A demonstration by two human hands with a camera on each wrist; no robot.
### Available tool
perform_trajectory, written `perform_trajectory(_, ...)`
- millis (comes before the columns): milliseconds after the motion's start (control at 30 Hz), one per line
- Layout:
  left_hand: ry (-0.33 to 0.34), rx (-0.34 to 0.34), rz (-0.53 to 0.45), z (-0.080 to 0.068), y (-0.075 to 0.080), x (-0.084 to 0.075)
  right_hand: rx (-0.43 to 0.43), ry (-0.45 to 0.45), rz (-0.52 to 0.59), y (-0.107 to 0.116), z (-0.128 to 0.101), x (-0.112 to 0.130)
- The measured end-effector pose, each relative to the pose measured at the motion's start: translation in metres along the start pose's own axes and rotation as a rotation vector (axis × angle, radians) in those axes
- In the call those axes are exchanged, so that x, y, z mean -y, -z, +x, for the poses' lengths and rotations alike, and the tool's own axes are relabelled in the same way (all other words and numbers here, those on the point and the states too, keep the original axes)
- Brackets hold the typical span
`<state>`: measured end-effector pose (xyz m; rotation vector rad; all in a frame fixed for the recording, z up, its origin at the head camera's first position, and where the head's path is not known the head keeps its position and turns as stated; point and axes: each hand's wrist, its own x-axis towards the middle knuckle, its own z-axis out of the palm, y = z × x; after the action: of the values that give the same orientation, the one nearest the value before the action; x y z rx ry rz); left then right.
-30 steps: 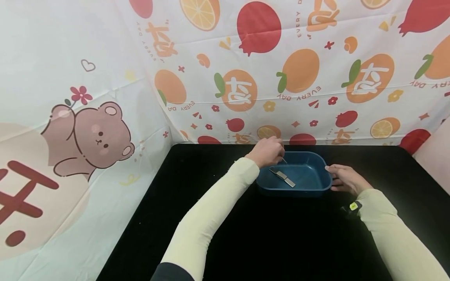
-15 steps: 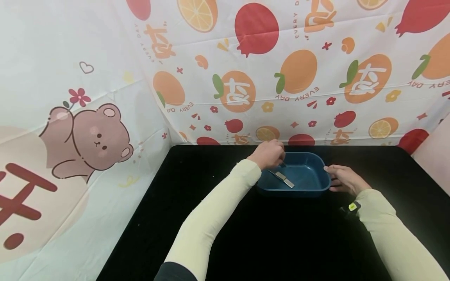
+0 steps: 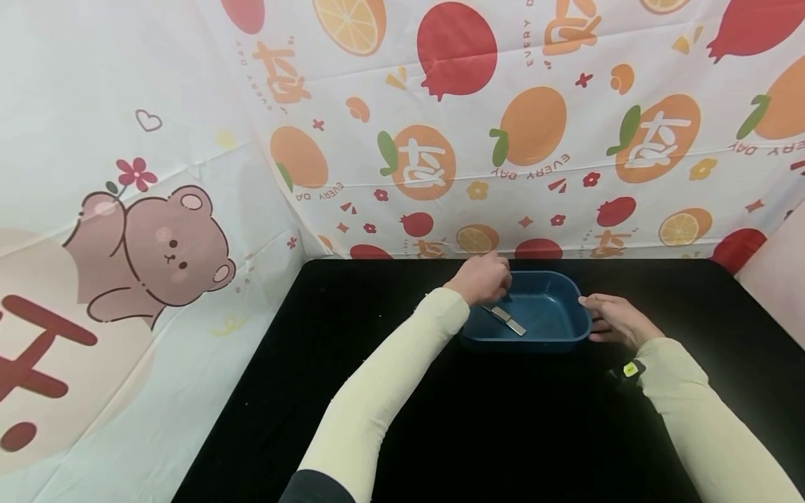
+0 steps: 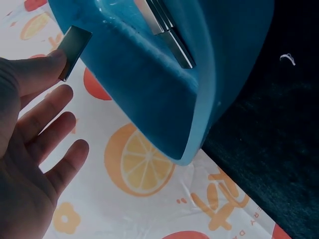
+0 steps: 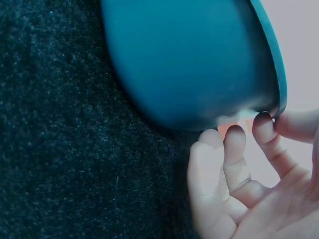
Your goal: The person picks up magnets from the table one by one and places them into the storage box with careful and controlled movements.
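A blue plastic tray (image 3: 556, 314) stands on the black table near its back edge. My left hand (image 3: 481, 278) is over the tray's back left corner. In the left wrist view its thumb and a mostly hidden finger pinch a small flat shiny metal piece (image 4: 76, 52), while the other fingers are spread loosely. More metal pieces (image 3: 504, 320) lie end to end on the left of the tray's floor; in the left wrist view they look like narrow polished bars (image 4: 179, 49). At the tray's right end my right hand (image 3: 619, 321) grips the rim between thumb and forefinger.
Behind the black table (image 3: 503, 419) hangs a white cloth (image 3: 585, 126) printed with fruit. A second cloth with a bear print (image 3: 179, 244) covers the left side. A white scrap of thread (image 4: 287, 59) lies on the table beside the tray.
My left hand has shifted very slightly right and down, still at the tray's back left corner. The right hand keeps its grip on the rim, and the head view has drifted a little.
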<state>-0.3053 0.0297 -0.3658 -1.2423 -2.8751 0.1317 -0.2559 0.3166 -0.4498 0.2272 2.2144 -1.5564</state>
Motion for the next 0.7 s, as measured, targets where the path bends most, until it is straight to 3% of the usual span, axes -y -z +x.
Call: perform_trajectory(700,-0.005,0.013,0.032,-0.0003,-0.0076,-0.0027,0.018,0.009,0.003,0.0017,0.0027,-0.0013)
